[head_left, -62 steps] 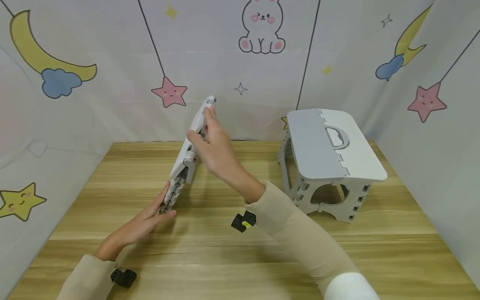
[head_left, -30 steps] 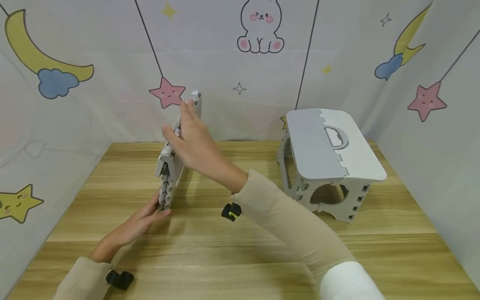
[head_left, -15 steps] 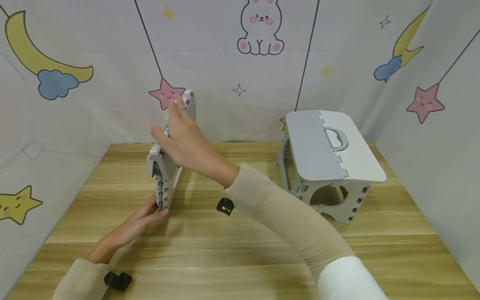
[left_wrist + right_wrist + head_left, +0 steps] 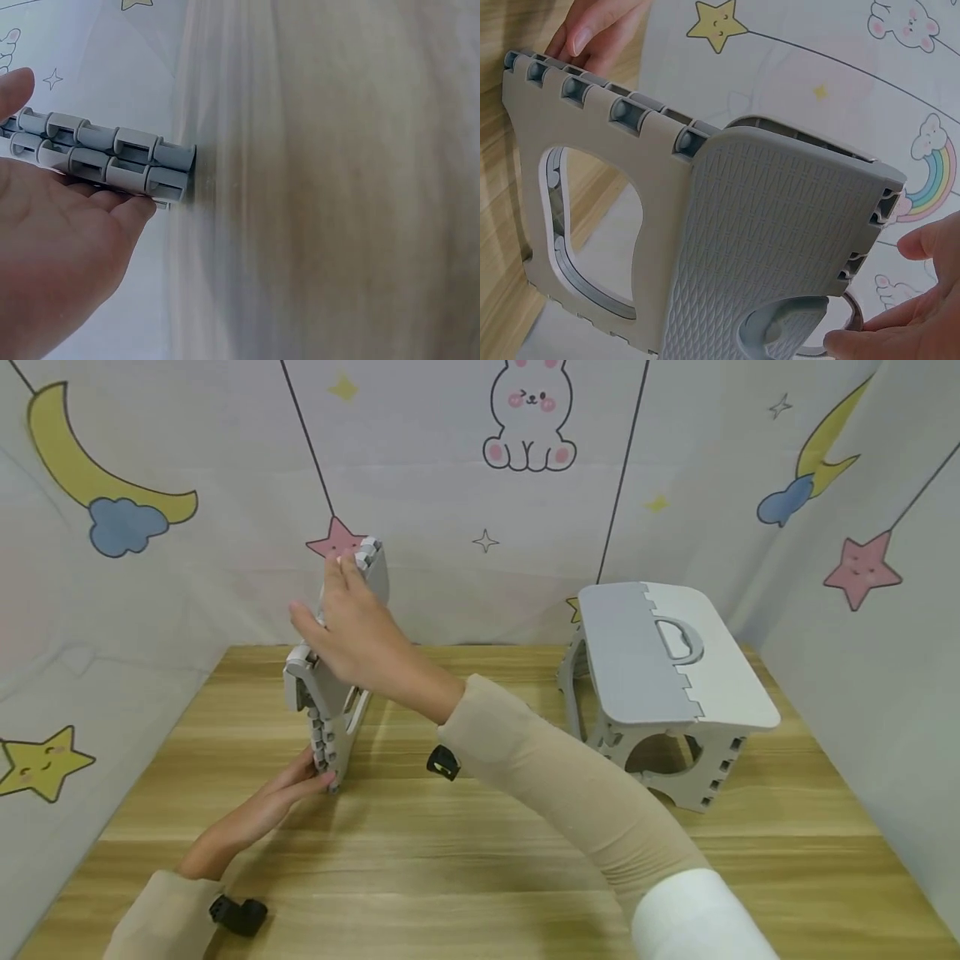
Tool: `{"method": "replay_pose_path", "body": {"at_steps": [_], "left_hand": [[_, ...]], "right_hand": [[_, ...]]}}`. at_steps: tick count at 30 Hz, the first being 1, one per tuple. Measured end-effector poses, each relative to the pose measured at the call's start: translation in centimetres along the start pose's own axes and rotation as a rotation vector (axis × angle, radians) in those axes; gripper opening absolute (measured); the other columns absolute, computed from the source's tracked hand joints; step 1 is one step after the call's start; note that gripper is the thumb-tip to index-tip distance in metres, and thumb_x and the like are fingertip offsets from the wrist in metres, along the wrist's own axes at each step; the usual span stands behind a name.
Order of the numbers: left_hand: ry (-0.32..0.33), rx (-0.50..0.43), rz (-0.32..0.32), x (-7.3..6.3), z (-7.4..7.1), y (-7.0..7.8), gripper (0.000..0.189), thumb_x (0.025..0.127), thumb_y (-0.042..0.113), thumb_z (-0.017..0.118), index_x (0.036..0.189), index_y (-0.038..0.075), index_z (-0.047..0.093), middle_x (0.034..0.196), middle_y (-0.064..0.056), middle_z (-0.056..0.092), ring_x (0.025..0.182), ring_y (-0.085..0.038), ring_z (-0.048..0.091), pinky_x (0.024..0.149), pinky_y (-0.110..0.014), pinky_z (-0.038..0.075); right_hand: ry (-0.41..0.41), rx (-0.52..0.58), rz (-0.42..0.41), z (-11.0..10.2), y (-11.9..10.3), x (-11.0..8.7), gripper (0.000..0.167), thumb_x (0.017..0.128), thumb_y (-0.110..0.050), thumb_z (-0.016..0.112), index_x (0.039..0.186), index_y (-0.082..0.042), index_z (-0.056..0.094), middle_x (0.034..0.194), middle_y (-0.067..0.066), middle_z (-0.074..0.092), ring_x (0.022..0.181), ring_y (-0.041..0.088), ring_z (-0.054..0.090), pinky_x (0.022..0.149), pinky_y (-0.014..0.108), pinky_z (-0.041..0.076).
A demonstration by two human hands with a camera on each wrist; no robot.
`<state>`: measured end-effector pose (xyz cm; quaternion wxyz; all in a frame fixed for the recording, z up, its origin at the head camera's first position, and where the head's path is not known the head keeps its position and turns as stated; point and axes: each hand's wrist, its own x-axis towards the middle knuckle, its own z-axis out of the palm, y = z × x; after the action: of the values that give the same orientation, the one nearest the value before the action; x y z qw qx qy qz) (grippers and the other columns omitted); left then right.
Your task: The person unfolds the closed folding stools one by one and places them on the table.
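A folded grey and white step stool stands on edge at the left of the table, its two seat panels hanging down close together. My left hand holds the lower near end of its legs, thumb on one side and fingers on the other. In the left wrist view the hinge knuckles lie between thumb and fingers. At the top fold, my right hand rests with fingers extended and thumb held away. The right wrist view shows its fingertips by the carry handle and the textured seat panel.
A second stool, unfolded, stands upright on the right side of the wooden table. Behind the table hangs a pale cloth printed with stars, moons and a bunny; cloth also borders both sides.
The folded stool has turned and tipped left, from leaning right to nearly upright. My right hand has moved left with it and loosened from a grip to extended fingers; the left hand keeps hold.
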<state>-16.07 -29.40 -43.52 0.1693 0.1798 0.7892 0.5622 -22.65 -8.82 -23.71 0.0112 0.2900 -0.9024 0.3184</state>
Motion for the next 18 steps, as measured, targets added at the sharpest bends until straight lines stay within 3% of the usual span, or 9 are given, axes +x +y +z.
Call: {"method": "replay_pose_path", "body": {"at_steps": [7,18], "left_hand": [[0.021,-0.004,-0.028,-0.3,-0.1,0.0,0.069,0.107,0.023,0.037,0.156,0.008,-0.01,0.158,-0.026,-0.01,0.141,-0.051,-0.004,0.107,-0.071,0.006],[0.046,0.006,-0.04,-0.1,-0.4,-0.1,0.071,0.106,0.024,0.038,0.154,0.001,-0.009,0.157,-0.031,-0.007,0.14,-0.053,-0.001,0.108,-0.069,0.006]], "right_hand": [[-0.011,-0.047,-0.003,0.6,-0.5,0.6,0.073,0.104,-0.051,0.029,0.156,-0.006,0.006,0.162,0.005,-0.003,0.145,0.011,0.004,0.113,0.019,0.014],[0.018,-0.146,-0.039,1.3,-1.2,1.7,0.069,0.105,-0.05,0.025,0.157,-0.007,0.01,0.162,0.008,0.005,0.145,0.012,0.014,0.113,0.019,0.02]]}}
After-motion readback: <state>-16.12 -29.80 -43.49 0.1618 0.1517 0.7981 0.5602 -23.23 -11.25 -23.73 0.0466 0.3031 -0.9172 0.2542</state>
